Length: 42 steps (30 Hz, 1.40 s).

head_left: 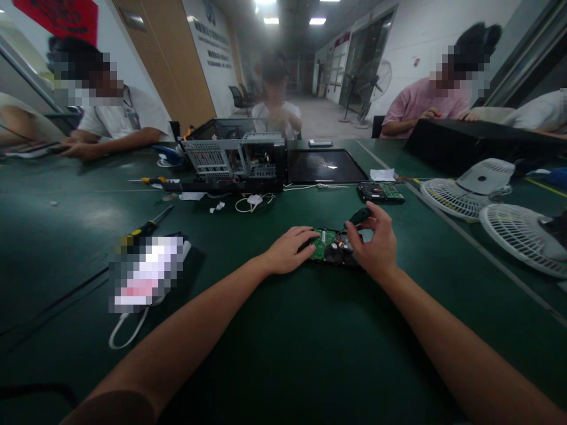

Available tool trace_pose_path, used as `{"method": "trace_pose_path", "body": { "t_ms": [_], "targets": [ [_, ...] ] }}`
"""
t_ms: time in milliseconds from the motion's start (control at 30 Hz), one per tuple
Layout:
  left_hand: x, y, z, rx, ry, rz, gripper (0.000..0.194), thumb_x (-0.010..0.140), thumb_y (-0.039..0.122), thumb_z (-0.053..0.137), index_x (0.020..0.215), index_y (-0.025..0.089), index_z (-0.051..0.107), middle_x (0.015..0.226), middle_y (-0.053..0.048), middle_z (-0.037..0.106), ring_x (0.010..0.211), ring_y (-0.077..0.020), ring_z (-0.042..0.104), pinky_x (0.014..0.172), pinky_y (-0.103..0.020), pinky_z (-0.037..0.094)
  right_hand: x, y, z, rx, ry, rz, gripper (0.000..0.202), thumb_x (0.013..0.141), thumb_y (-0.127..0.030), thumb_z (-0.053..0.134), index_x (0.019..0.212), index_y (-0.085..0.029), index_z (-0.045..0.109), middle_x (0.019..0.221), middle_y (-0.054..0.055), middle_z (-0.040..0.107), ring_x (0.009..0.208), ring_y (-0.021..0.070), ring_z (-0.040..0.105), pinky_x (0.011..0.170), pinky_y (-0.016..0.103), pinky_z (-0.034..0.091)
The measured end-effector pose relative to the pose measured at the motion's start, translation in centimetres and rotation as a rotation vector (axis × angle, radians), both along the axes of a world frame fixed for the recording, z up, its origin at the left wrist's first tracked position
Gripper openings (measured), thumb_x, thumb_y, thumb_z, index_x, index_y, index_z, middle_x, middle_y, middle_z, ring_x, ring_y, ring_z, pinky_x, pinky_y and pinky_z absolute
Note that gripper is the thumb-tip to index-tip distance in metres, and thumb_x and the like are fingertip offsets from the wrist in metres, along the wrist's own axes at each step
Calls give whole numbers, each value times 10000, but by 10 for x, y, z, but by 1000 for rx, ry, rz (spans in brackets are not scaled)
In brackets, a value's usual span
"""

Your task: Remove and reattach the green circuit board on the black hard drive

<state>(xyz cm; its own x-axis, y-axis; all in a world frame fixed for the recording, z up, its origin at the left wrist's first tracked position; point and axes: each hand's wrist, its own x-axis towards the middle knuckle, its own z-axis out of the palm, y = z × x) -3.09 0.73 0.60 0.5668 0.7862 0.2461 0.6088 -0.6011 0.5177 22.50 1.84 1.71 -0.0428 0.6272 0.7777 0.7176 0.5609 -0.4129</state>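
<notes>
A hard drive [326, 254] lies on the green table in front of me, its green circuit board facing up. My left hand [290, 249] grips its left end, with the fingers along the far side and the thumb near the front edge. Over the right part of the drive, my right hand [376, 245] is closed on a screwdriver with a dark handle [358, 218]. The screwdriver is tilted, and its shaft points down at the drive. Its exact tip is too small to make out. A second hard drive [381, 193] rests farther back.
An opened computer case [234, 156] stands at the back, beside a dark flat panel [326, 165]. A phone [148, 273] with a white cable and a yellow-black screwdriver [146, 229] lie to my left. White fan parts [456, 189] sit at right. Several people sit around the table.
</notes>
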Motion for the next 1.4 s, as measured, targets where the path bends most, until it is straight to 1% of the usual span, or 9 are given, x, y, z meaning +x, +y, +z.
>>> {"method": "trace_pose_path", "body": {
  "t_ms": [333,533,600,700,833,933,1033,1200,1400],
  "targets": [
    [-1,-2,4,-19,-20,-12,542,1017,497,486,1497,245,467,1533,-112,486,1434,-287,421,1193,-523,379,6,-3,10,76,22,-121,644,921,-400,655,1469,-258,348,1324,134,589,892,224,713,853,420,601],
    [-3,-3,8,-60,-16,-51,932,823,699,683,1557,220,366,1559,-144,446,1425,-354,416,1182,-550,392,57,12,29,89,-68,-328,583,934,-341,586,1471,-204,403,1313,165,594,965,274,674,934,497,551],
    [-3,-2,8,-52,-5,-66,1046,764,715,729,1580,207,318,1581,-153,413,1444,-368,386,1202,-557,362,78,20,30,32,-122,-389,604,928,-274,559,1502,-214,383,1351,181,579,1095,322,633,988,536,503],
    [-4,-1,8,-47,14,-92,1071,759,681,744,1597,210,271,1586,-152,397,1450,-370,368,1209,-566,345,103,33,23,-99,-175,-461,533,894,-212,531,1424,-185,478,1309,201,601,1224,353,562,1005,530,462],
    [-4,-1,8,-34,27,-91,1016,785,591,742,1599,214,265,1557,-158,412,1430,-365,379,1200,-563,352,116,50,1,-356,-269,-571,386,878,-325,566,1227,-174,631,1157,167,651,1024,305,629,875,429,492],
    [-4,-2,8,-40,27,-74,995,799,582,728,1600,219,262,1545,-159,413,1423,-368,380,1185,-569,367,117,59,-13,-499,-445,-542,387,917,-432,553,1201,-208,692,1148,147,669,968,288,649,815,394,490],
    [-3,-2,7,-38,29,-65,1005,794,598,729,1597,210,266,1532,-167,422,1413,-370,385,1177,-567,375,117,65,-20,-557,-555,-505,456,961,-488,486,1288,-247,693,1218,142,656,983,289,658,789,390,487],
    [-3,-3,7,-29,34,-51,992,795,589,734,1591,213,278,1525,-171,427,1411,-367,385,1173,-571,379,117,69,-18,-643,-548,-503,505,975,-564,453,1313,-286,704,1243,133,636,1013,280,651,793,378,484],
    [-2,-4,8,-37,46,-41,988,797,613,720,1586,209,285,1522,-174,432,1404,-376,394,1157,-585,391,112,65,-15,-635,-565,-507,457,985,-516,454,1253,-274,733,1227,128,640,1005,274,649,789,369,488]
  ]
}}
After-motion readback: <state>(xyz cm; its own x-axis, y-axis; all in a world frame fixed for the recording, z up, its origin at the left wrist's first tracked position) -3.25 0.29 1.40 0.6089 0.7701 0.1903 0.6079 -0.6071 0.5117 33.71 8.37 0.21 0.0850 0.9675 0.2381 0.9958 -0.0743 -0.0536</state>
